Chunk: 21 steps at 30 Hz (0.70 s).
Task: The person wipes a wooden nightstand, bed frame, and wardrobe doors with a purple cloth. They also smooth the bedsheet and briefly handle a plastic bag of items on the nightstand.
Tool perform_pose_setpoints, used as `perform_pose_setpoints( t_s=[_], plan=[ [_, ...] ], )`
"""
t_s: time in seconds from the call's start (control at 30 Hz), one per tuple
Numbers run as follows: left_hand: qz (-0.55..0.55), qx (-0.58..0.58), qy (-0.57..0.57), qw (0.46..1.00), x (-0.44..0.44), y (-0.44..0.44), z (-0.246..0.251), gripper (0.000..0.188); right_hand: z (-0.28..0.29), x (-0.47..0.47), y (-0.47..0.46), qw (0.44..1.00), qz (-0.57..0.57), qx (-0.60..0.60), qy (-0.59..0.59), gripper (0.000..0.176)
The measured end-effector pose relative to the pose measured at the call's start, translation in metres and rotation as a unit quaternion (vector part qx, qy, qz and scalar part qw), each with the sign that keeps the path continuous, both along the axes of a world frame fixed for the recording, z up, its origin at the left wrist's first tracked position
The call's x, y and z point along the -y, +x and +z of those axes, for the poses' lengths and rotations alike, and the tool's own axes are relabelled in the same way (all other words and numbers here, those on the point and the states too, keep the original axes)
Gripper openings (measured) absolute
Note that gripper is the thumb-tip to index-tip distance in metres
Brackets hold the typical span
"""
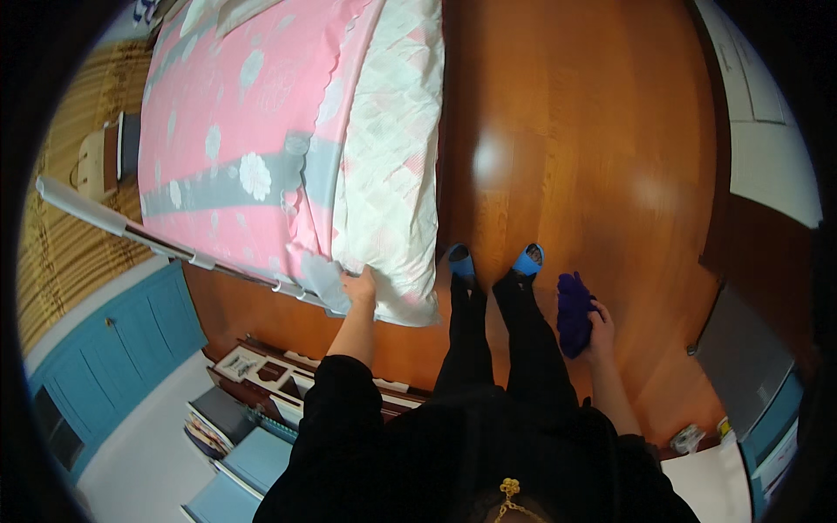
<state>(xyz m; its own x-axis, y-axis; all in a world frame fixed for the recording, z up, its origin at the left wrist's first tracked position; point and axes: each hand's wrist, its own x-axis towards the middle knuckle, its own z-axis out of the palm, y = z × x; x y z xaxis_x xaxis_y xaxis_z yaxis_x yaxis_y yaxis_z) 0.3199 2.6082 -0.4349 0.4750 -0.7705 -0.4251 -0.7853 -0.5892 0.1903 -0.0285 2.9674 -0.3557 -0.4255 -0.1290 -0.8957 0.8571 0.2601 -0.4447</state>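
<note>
At the foot corner of the bed, my left hand (361, 289) grips the bedding, where a pale grey piece of fabric (325, 278) meets the white quilted mattress cover (392, 163). Its fingertips are partly hidden in the cloth. A pink bedspread with grey bands and white flowers (229, 124) covers most of the bed, its scalloped edge folded back from the near side. Down at my right side, above the wooden floor, my right hand (600, 330) holds a bunched dark purple cloth (574, 317).
A padded metal rail (196, 258) runs along the bed's foot. Behind my left arm stand a brown and cream cabinet (261, 372) and a desk with blue folders (255, 457). My feet, in blue slippers (461, 263), are on the wooden floor (575, 163). White drawers (758, 118) line the right.
</note>
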Motion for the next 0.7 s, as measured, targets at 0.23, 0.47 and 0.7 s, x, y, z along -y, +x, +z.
perform_pose_setpoints(
  t_s=[0.23, 0.47, 0.7],
  plan=[
    [0.292, -0.184, 0.12, 0.931, -0.054, 0.064, -0.031, 0.101, -0.015, 0.008, -0.025, 0.996, 0.086, -0.021, -0.016, 0.031],
    [0.46, -0.354, 0.181, 0.794, -0.093, 0.033, -0.006, 0.104, 0.0, 0.041, -0.023, 0.989, 0.146, -0.008, -0.022, 0.027],
    [0.425, -0.433, 0.172, 0.776, -0.121, 0.048, 0.006, 0.115, -0.01, 0.048, -0.026, 0.982, 0.184, -0.02, -0.038, 0.028]
  ],
)
